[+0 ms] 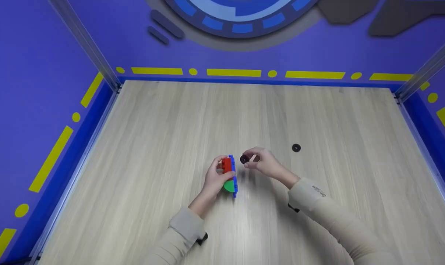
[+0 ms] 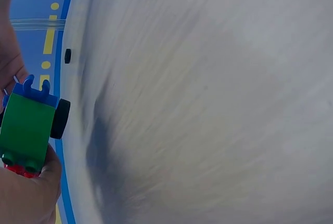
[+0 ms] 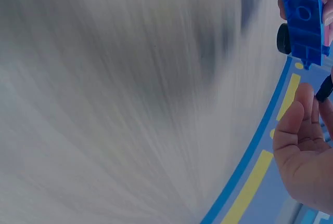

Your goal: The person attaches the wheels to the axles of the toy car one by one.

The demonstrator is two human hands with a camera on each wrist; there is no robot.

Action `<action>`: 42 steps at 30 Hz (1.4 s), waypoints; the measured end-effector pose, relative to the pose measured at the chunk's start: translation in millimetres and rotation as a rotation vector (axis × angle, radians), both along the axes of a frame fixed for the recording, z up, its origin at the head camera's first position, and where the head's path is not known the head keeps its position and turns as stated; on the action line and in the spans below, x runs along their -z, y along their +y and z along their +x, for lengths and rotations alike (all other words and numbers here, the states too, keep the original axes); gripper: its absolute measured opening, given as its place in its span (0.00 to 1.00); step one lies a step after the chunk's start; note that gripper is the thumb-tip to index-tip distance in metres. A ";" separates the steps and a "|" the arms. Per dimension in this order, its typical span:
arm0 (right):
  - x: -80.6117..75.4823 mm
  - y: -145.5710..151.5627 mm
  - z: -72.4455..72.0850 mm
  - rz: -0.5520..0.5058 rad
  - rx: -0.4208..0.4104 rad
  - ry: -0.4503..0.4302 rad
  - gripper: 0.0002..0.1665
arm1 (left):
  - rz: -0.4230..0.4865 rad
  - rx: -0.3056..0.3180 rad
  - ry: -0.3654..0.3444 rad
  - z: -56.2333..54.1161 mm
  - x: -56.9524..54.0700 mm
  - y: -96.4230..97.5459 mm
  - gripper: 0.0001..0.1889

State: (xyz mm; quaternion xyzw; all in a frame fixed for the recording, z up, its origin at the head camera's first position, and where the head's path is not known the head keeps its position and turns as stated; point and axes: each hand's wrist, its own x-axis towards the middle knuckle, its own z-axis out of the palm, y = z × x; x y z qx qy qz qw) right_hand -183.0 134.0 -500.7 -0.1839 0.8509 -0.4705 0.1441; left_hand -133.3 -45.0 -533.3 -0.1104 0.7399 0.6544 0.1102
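Observation:
My left hand [image 1: 211, 180] grips a toy block car tipped on its side, thumb across its red brick [image 1: 227, 165]. Beside the red brick is a green block [image 1: 229, 186], and both sit on a blue wheeled base [image 1: 234, 184]. In the right wrist view the underside of the blue base [image 3: 302, 13] faces out, with two black wheels [image 3: 283, 38] along one side. Just right of the car, my right hand [image 1: 269, 164] pinches a loose black wheel [image 1: 244, 159] between thumb and fingers, apart from the base. Part of the left hand is hidden behind the car.
Another black wheel [image 1: 296, 147] lies flat on the wood-grain table [image 1: 163, 147], beyond and to the right of my right hand. Blue panels with yellow marks [image 1: 233, 72] wall in the back and both sides.

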 end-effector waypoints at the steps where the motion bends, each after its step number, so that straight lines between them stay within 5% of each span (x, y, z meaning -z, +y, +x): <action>1: -0.5 -1.0 0.9 -0.004 0.001 0.008 0.19 | 0.005 0.002 0.001 0.0 0.1 0.3 0.29; 13: -1.8 -8.0 11.1 0.016 -0.009 0.128 0.18 | 0.002 0.030 0.003 0.3 -0.2 2.1 0.29; 19: -0.8 -11.0 13.9 0.049 -0.025 0.194 0.18 | 0.020 0.043 0.006 6.2 -19.5 2.5 0.29; 26: 0.2 -14.6 17.7 0.095 -0.042 0.289 0.18 | 0.030 0.055 0.020 7.1 -20.4 2.8 0.28; 30: 0.9 -15.8 18.3 0.113 -0.056 0.367 0.19 | 0.032 0.058 0.022 11.2 -33.8 3.7 0.28; 42: 3.6 -17.3 22.0 0.195 -0.058 0.539 0.18 | 0.043 0.077 0.030 12.1 -34.8 3.3 0.29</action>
